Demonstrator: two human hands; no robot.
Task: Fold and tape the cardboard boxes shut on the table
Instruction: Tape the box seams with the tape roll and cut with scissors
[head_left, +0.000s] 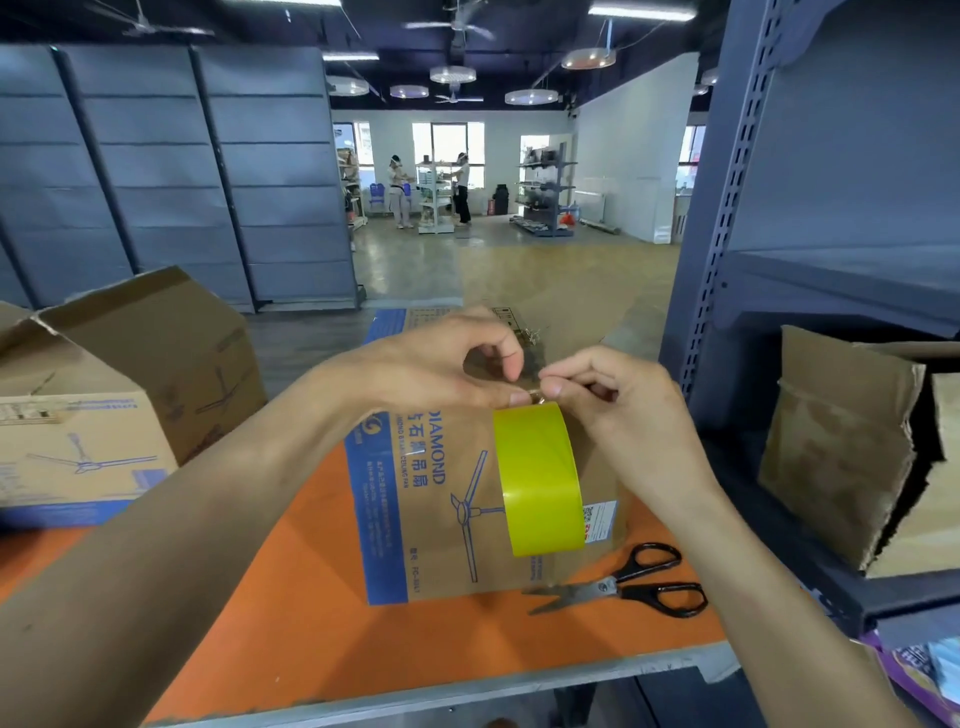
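A brown cardboard box (441, 499) printed with a blue band and a ceiling fan drawing stands on the orange table (291, 623) in front of me. A yellow roll of tape (540, 478) hangs edge-on in front of the box. My left hand (441, 364) pinches the top of the roll with thumb and forefinger. My right hand (618, 410) pinches at the tape's loose end right beside the left fingertips. A clear strip of tape seems to stretch upward from the roll, hard to make out.
Black-handled scissors (623, 582) lie on the table right of the box. A second, larger fan box (104, 395) sits at the left with a flap raised. Torn cardboard pieces (857, 447) stand on the grey shelf unit (737, 208) at the right.
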